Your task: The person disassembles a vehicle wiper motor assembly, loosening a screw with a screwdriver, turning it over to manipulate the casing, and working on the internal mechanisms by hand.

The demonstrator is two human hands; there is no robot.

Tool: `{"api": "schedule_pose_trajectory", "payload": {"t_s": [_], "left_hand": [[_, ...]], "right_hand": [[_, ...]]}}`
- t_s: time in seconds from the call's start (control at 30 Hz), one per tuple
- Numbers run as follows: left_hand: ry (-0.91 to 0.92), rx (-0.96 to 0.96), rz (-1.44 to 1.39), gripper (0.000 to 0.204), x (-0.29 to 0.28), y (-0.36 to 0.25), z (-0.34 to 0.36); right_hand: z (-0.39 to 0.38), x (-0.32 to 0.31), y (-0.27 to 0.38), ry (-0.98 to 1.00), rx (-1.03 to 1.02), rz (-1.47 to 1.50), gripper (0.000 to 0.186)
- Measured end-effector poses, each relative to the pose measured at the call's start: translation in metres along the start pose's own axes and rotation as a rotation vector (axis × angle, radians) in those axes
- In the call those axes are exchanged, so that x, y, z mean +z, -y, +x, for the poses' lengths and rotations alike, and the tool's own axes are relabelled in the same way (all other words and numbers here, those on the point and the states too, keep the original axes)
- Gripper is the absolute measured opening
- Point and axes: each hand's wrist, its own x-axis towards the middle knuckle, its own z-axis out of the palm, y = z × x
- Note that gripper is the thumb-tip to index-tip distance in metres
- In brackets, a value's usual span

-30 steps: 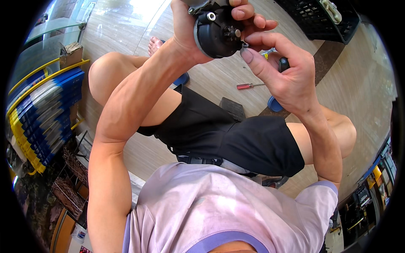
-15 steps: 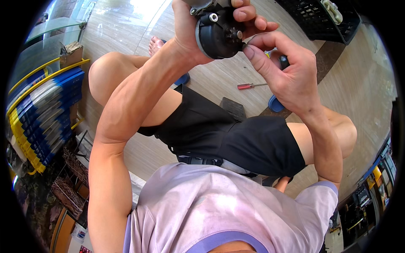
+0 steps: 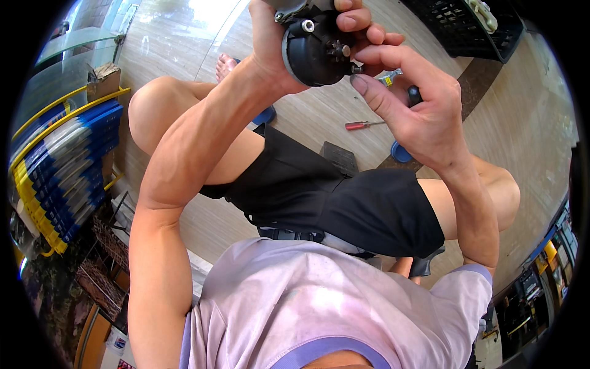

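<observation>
My left hand (image 3: 270, 58) grips a black round motor-like housing (image 3: 307, 64) with a silvery rim, its palm at the left side and its fingertips showing past the far right. A small toothed gear (image 3: 335, 51) with a metal shaft end sticks out of the housing's face. Low on the right edge sits a small metal screw (image 3: 356, 69). Close beside that screw, the thumb and forefinger of my right hand (image 3: 424, 114) are parted. A tool with a dark rounded handle end (image 3: 415, 94) is tucked in that hand's curled fingers; the rest of it is hidden.
On the floor lie a red-handled screwdriver (image 3: 356, 125), a dark rectangular block (image 3: 339, 158) and a small yellow-marked packet (image 3: 390, 77). A black plastic crate (image 3: 473, 40) stands far right. At left is a yellow rack with blue packages (image 3: 80, 154).
My right thumb and forefinger have come apart at the housing's edge, leaving the small screw in plain view. The housing has shifted slightly left.
</observation>
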Motion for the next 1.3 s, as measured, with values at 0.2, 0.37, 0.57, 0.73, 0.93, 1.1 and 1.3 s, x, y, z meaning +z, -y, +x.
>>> {"api": "schedule_pose_trajectory", "payload": {"t_s": [0.2,0.37,0.57,0.73,0.93,1.1,1.3], "left_hand": [[-0.008,-0.003,0.010,0.056,0.002,0.000,0.003],[-0.052,-0.001,0.051,0.055,0.004,0.000,0.001],[-0.020,-0.011,0.018,0.056,0.002,0.000,0.002],[-0.033,-0.018,-0.016,0.057,0.003,0.001,0.001],[-0.015,-0.021,0.002,0.058,0.001,0.001,0.001],[-0.048,-0.014,-0.010,0.058,0.002,0.001,0.001],[-0.043,-0.008,0.026,0.058,0.003,0.001,0.001]], "right_hand": [[0.001,0.001,-0.004,0.000,0.105,0.006,0.021],[0.002,-0.002,0.004,0.018,0.097,-0.037,0.016],[0.002,-0.004,0.002,0.026,0.053,-0.043,0.014],[0.002,-0.004,-0.005,0.014,-0.098,-0.066,0.018],[0.000,-0.003,-0.005,0.019,-0.084,-0.051,0.017],[0.001,-0.003,0.002,0.036,0.174,0.028,0.018],[0.000,-0.005,0.001,0.092,0.144,0.001,0.017]]}}
